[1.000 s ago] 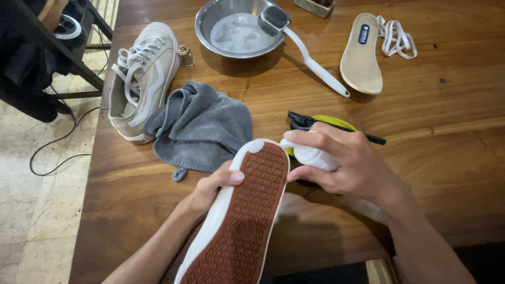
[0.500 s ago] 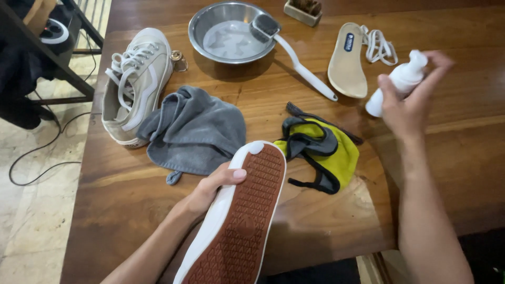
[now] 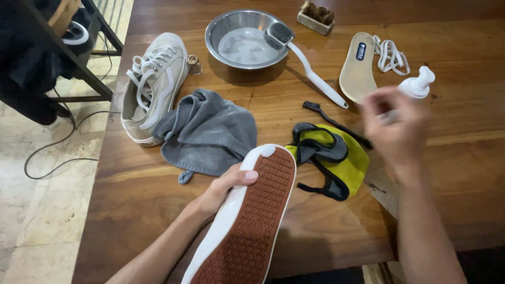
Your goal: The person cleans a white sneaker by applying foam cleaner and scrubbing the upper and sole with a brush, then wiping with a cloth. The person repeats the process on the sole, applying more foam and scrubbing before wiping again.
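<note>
Left hand [image 3: 223, 186] clasping upturned sneaker [image 3: 247, 221] at table edge [image 3: 92, 231]; right hand [image 3: 394, 126] gripping white pump bottle [image 3: 418, 84].

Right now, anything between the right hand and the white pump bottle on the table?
Nothing visible. The right hand is blurred, just left of the white pump bottle, with no object between them. The insole lies further left, and the left hand holds the upturned shoe.

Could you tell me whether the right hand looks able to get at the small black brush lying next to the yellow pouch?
Probably yes. The right hand hovers just right of the black brush, with nothing lying between them, though it is blurred and seems to grip a white pump bottle.
</note>
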